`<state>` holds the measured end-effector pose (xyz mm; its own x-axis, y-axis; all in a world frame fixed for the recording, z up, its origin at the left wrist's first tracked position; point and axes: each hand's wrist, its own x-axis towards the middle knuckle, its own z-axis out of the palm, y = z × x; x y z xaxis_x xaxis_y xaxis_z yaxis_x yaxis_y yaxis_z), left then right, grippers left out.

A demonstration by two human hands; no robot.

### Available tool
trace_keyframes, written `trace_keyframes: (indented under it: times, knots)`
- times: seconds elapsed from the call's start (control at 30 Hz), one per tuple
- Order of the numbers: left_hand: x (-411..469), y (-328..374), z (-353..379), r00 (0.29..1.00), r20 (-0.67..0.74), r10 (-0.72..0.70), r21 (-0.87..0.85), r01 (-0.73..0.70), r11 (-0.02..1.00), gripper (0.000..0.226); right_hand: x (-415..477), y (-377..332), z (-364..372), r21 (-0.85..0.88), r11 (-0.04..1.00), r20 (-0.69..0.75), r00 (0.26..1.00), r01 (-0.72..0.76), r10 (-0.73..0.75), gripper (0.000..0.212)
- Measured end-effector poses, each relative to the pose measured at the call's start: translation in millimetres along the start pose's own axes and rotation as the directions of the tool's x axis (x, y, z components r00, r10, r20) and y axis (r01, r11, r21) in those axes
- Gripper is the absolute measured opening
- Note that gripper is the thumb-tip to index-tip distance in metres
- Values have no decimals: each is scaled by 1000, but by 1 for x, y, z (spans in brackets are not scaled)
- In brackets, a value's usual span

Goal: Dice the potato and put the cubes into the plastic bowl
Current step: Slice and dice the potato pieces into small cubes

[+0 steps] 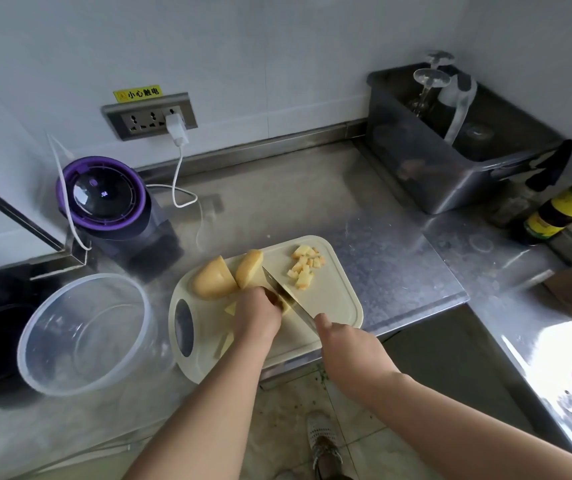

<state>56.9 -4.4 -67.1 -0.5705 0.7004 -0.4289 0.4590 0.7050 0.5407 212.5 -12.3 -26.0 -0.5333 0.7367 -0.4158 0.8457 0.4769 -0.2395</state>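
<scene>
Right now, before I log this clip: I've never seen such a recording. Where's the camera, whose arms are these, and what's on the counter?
No machine here: one camera worn on a person's head looks down at their own bare arms. On the steel counter lies a cutting board with two large potato chunks and a small pile of cubes. The right hand grips a knife; the left hand holds down a mostly hidden potato piece under the blade. A clear plastic bowl stands left of the board, no cubes in it.
</scene>
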Motion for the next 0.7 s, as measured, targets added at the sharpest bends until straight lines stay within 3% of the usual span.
trace_keyframes:
  times: [0.27,0.47,0.7]
  knots:
    - [0,0,-1,1000,3,11,-25,-11,1000,17,0,-5,0,-17,1000,41,999,13,-13,46]
    - [-2,2,-5,999,5,36,12,-36,999,15,3,-2,3,62,996,108,993,-58,52,45]
    - [-1,-2,-7,997,40,63,-76,-60,995,16,8,-2,1,47,998,59,997,-48,45,41]
